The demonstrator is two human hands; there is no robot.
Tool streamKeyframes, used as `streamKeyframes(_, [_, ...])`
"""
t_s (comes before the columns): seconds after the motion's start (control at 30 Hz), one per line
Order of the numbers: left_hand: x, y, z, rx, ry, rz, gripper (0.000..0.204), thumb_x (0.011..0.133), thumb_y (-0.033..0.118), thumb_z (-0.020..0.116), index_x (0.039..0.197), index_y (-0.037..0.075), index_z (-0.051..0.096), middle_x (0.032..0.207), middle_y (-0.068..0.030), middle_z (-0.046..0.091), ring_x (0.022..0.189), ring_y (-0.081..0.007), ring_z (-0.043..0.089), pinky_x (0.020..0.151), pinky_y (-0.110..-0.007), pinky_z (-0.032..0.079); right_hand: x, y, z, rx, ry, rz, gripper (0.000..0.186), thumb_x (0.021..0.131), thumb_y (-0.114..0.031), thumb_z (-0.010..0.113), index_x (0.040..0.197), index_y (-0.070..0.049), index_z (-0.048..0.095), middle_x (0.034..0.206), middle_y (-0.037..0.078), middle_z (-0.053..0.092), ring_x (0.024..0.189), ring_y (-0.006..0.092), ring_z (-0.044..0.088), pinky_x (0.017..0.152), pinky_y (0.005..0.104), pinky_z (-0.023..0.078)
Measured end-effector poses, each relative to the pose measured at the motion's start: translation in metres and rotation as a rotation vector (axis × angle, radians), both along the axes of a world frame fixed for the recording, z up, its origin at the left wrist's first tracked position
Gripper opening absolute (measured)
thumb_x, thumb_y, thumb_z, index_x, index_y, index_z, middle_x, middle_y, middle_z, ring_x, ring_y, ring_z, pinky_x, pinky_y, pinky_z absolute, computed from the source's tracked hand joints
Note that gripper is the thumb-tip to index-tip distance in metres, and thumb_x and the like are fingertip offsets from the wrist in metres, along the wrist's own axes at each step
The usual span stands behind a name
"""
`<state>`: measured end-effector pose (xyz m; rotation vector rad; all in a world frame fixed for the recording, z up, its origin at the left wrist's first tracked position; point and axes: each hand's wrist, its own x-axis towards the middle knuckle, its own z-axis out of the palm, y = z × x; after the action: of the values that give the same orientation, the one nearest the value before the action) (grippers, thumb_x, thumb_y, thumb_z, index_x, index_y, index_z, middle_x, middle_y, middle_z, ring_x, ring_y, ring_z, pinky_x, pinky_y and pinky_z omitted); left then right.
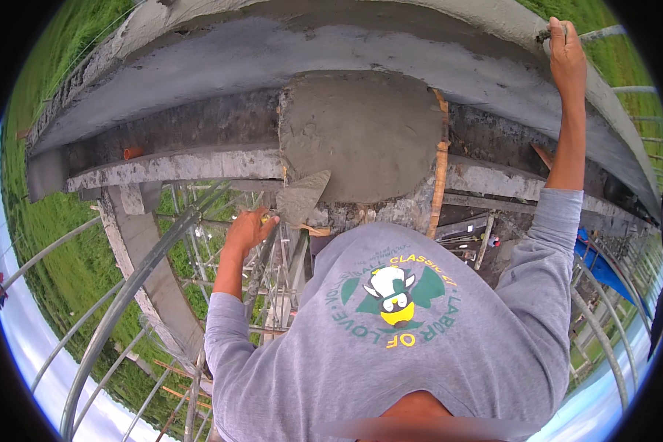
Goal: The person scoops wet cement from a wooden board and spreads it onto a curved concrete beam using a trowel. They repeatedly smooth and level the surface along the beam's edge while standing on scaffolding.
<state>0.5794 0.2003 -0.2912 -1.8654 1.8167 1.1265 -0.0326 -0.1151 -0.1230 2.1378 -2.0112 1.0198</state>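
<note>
My left hand (248, 230) is closed round the handle of a pointed trowel, with a bit of yellow showing by the fingers. The trowel's grey, mortar-smeared blade (302, 197) lies at the lower left corner of a patch of wet grey mortar (361, 136). This patch is fairly smooth and covers a block between the lower ledge and the curved concrete above. Far up on the right, my right hand (565, 55) is raised with its fingers curled round a scaffold pipe (602, 33) beside the curved concrete rim.
A curved concrete overhang (221, 62) spans the far side, above a rough ledge (177, 168). A wooden strip (440, 169) edges the mortar on the right. Scaffold pipes (129, 291) and a concrete beam (151, 272) stand at left, high above grass. A blue sheet (602, 269) hangs at right.
</note>
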Motion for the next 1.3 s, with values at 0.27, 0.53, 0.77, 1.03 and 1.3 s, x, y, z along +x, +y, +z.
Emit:
streamKeyframes(0.27, [0.031,-0.119,-0.036,-0.166,-0.087,-0.111,0.061,0.099,0.057,0.057,0.128,0.005,0.068,0.107,-0.0287,0.072,0.108,-0.0454,0.067,0.091,-0.052,0.054,-0.010,-0.006,-0.008,-0.106,0.090,0.037,0.038,0.106,-0.036,0.050,0.105,0.002,0.055,0.082,0.022,0.061,0.083,0.0463,0.061,0.075,0.0509,0.047])
streamKeyframes(0.53, [0.056,-0.260,-0.091,-0.212,-0.086,-0.288,0.061,0.100,0.059,0.056,0.130,0.008,0.070,0.119,-0.0265,0.071,0.113,-0.0436,0.067,0.097,-0.052,0.053,0.000,0.001,-0.001,0.008,-0.014,-0.025,0.046,0.109,-0.052,0.046,0.104,-0.008,0.056,0.075,0.010,0.052,0.069,0.0222,0.052,0.071,0.0373,0.046])
streamKeyframes(0.77, [0.054,-0.245,-0.077,-0.273,-0.128,-0.284,0.058,0.097,0.057,0.060,0.127,0.009,0.072,0.115,-0.0264,0.072,0.111,-0.0431,0.067,0.097,-0.052,0.053,0.021,0.010,0.005,-0.087,-0.043,-0.116,0.038,0.107,-0.036,0.049,0.105,0.001,0.056,0.081,0.022,0.060,0.082,0.0455,0.060,0.075,0.0483,0.047])
streamKeyframes(1.03, [0.029,-0.252,-0.071,-0.323,-0.126,-0.301,0.058,0.097,0.058,0.059,0.122,0.006,0.073,0.106,-0.0257,0.074,0.107,-0.0447,0.068,0.095,-0.052,0.053,0.020,0.008,0.009,0.014,-0.057,-0.134,0.040,0.108,-0.039,0.046,0.110,-0.001,0.058,0.086,0.022,0.064,0.086,0.0440,0.063,0.076,0.0468,0.048])
streamKeyframes(1.3, [0.014,-0.242,-0.058,-0.390,-0.069,-0.342,0.057,0.100,0.055,0.055,0.120,0.004,0.071,0.100,-0.0254,0.074,0.102,-0.0433,0.069,0.091,-0.053,0.054,0.039,0.010,-0.001,-0.257,0.051,-0.169,0.038,0.108,-0.038,0.047,0.107,-0.002,0.057,0.085,0.023,0.063,0.085,0.0448,0.062,0.075,0.0483,0.047])
